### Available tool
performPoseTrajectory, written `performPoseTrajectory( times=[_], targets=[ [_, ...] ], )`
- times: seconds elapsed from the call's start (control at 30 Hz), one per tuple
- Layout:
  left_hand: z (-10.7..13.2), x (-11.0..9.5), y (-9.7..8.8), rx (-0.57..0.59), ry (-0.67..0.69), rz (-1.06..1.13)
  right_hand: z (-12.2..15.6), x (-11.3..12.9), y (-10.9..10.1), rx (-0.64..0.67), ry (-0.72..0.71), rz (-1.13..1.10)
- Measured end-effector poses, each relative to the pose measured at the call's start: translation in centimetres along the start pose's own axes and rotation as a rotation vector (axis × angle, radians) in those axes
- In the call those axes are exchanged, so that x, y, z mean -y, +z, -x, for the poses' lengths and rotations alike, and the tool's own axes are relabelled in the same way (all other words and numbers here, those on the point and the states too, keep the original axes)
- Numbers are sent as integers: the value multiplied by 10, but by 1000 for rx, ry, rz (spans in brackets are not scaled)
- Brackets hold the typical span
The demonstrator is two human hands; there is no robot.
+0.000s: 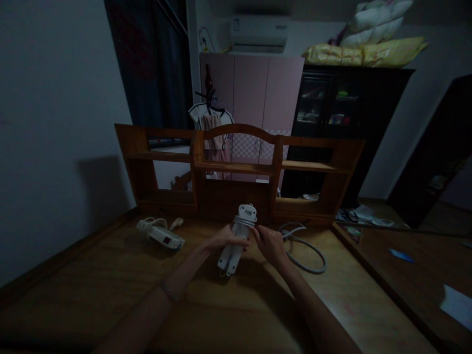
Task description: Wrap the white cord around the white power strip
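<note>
A white power strip (pixel 241 231) is held above a wooden desk (pixel 221 305), its back side up, with its grey cord wound around its upper part. My left hand (pixel 223 239) grips the strip's body from the left. My right hand (pixel 269 242) pinches the grey cord (pixel 306 248) right beside the strip. The rest of that cord lies in a loose loop on the desk to the right.
A second white power strip (pixel 162 235) with its cord and plug lies on the desk at the left. A wooden shelf unit (pixel 239 167) stands along the desk's back edge. Papers (pixel 363 215) lie at the right. Behind are a pink wardrobe and a dark cabinet.
</note>
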State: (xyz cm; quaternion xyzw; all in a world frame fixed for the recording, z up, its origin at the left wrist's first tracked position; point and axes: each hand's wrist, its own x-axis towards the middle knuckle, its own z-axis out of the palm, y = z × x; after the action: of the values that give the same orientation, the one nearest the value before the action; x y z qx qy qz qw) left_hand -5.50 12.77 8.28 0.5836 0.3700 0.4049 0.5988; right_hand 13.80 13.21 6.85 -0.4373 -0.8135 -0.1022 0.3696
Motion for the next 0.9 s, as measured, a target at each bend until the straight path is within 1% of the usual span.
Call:
performPoseTrajectory(
  times=[0.1,0.13,0.17,0.2,0.3,0.33,0.43,0.53,0.57,0.63,0.77,0.83,0.9],
  targets=[
    [2,4,0,47,29,-24,0,-1,3,-6,-8,8],
    [2,8,1,32,47,-27,1,-1,5,-6,-10,16],
    [1,13,4,-15,73,-37,1,-2,6,-7,-9,25],
    [-1,18,6,-95,109,-61,1,-3,8,-10,-5,33],
    [-7,33,18,-388,221,-212,1,-6,14,-14,6,44],
    [-9,36,22,-450,233,-267,1,-7,15,-17,9,47],
    [-9,41,32,-549,218,-386,2,-8,20,-39,24,66],
    [-4,41,37,-630,179,-473,3,-6,21,-54,31,69],
    [-2,41,37,-639,171,-498,3,-5,21,-54,31,64],
    [0,42,35,-596,161,-534,3,-5,20,-53,36,58],
    [-1,45,26,-451,204,-521,4,-9,20,-65,68,60],
    [-4,46,22,-377,245,-458,5,-11,20,-77,90,61],
    [-7,46,19,-276,267,-390,6,-12,19,-83,105,50]
  ],
)
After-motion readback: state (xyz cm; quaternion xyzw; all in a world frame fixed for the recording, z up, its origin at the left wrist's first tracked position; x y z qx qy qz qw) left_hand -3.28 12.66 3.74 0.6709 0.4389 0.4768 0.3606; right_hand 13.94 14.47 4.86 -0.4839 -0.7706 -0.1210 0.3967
